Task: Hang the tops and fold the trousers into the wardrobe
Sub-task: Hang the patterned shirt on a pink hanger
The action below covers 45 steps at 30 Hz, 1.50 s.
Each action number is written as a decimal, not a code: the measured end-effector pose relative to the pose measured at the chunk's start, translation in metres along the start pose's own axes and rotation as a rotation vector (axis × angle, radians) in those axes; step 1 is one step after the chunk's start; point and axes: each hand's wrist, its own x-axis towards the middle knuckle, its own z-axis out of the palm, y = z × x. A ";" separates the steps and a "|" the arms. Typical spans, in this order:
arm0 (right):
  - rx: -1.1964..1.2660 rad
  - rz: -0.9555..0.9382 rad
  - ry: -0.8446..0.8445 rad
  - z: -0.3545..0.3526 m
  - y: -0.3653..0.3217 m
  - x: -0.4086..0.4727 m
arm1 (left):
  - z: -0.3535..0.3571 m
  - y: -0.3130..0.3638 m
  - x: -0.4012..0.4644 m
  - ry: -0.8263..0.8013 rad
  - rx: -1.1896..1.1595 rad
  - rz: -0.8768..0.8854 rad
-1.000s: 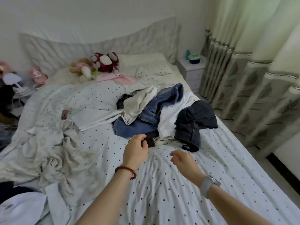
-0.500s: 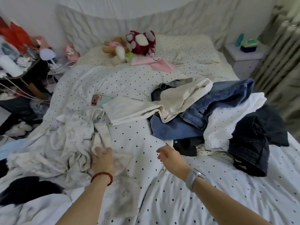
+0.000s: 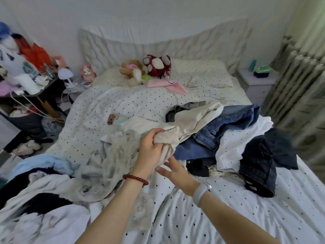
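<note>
i hold a thin pale lacy top (image 3: 114, 155) bunched up in my left hand (image 3: 151, 148), lifted off the bed, and the rest of it hangs down crumpled. my right hand (image 3: 173, 170) is flat just under it. by it lies a heap: cream trousers (image 3: 191, 118) on top, blue jeans (image 3: 233, 124) under them, a white dotted top (image 3: 235, 147), and dark jeans (image 3: 263, 161) at the right end.

left hand (image 3: 152, 148) gripping lace top (image 3: 119, 155), bed (image 3: 211, 217)
</note>
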 end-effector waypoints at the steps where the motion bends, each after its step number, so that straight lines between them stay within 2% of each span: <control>1: 0.061 -0.045 0.062 -0.001 -0.015 -0.008 | 0.003 0.020 -0.006 -0.023 -0.027 0.035; 3: 0.115 -0.106 0.181 -0.010 -0.051 -0.030 | 0.006 0.054 -0.019 -0.045 -0.066 0.102; 7: -0.056 -0.205 0.334 -0.050 -0.114 -0.092 | -0.001 0.114 -0.047 -0.082 -0.155 0.194; 10: -0.102 -0.238 0.438 -0.078 -0.153 -0.142 | -0.003 0.135 -0.071 -0.261 -0.079 0.113; 13: -0.083 -0.308 0.507 -0.101 -0.183 -0.198 | 0.011 0.135 -0.105 -0.487 0.116 0.035; 15: -0.091 -0.320 0.563 -0.113 -0.192 -0.239 | 0.031 0.133 -0.125 -0.606 0.144 0.041; 18: -0.099 -0.332 0.716 -0.131 -0.193 -0.304 | 0.075 0.137 -0.157 -0.813 0.194 0.170; 20: -0.102 -0.347 0.815 -0.143 -0.194 -0.341 | 0.101 0.142 -0.177 -0.835 0.203 0.219; 23: -0.151 -0.349 1.094 -0.165 -0.189 -0.416 | 0.141 0.167 -0.220 -0.847 0.107 0.219; 26: -0.264 -0.251 1.294 -0.181 -0.163 -0.492 | 0.177 0.201 -0.266 -0.906 0.061 0.229; 29: -0.303 -0.010 1.365 -0.196 -0.117 -0.564 | 0.212 0.237 -0.305 -0.945 -0.051 0.307; 33: -0.330 0.214 1.569 -0.205 -0.066 -0.676 | 0.261 0.267 -0.359 -1.030 0.046 0.479; 35: -0.367 0.379 1.545 -0.198 -0.055 -0.732 | 0.284 0.270 -0.390 -1.096 0.001 0.465; 37: -0.506 0.612 1.420 -0.188 -0.049 -0.776 | 0.302 0.274 -0.424 -1.180 -0.063 0.437; 38: -0.562 0.655 1.403 -0.183 -0.045 -0.806 | 0.314 0.280 -0.451 -1.255 -0.092 0.443; 40: -0.523 0.496 1.349 -0.176 -0.041 -0.841 | 0.329 0.295 -0.493 -1.376 -0.120 0.486; 42: -0.317 0.259 1.182 -0.163 -0.041 -0.859 | 0.341 0.311 -0.532 -1.455 -0.169 0.545; 43: -0.238 0.192 1.112 -0.157 -0.039 -0.858 | 0.346 0.318 -0.547 -1.465 -0.218 0.556; 45: -0.221 0.126 1.105 -0.149 -0.025 -0.863 | 0.359 0.331 -0.579 -1.433 -0.299 0.545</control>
